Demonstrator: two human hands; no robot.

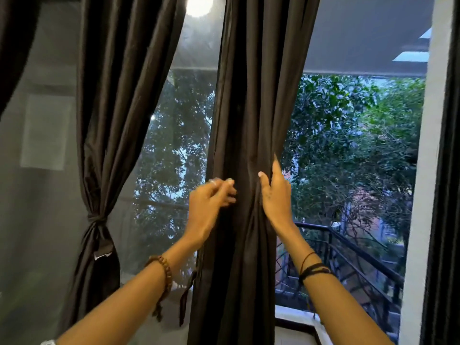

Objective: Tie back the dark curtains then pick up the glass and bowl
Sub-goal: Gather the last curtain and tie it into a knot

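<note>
A dark brown curtain point(249, 108) hangs bunched in the middle of the window. My right hand point(275, 192) grips its right edge at mid height, thumb pressed into the folds. At the curtain's left edge my left hand point(211, 197) is blurred, its fingers curled against the fabric. A loose dark tie strap point(185, 297) dangles lower down at that left edge. A second dark curtain point(104, 120) on the left is gathered and knotted with a tie point(95, 217). No glass or bowl is in view.
A sheer grey net point(44, 195) covers the left window pane. Through the right pane I see trees and a black balcony railing point(348, 257). A white frame post point(423, 195) and another dark curtain edge point(445, 220) stand at the far right.
</note>
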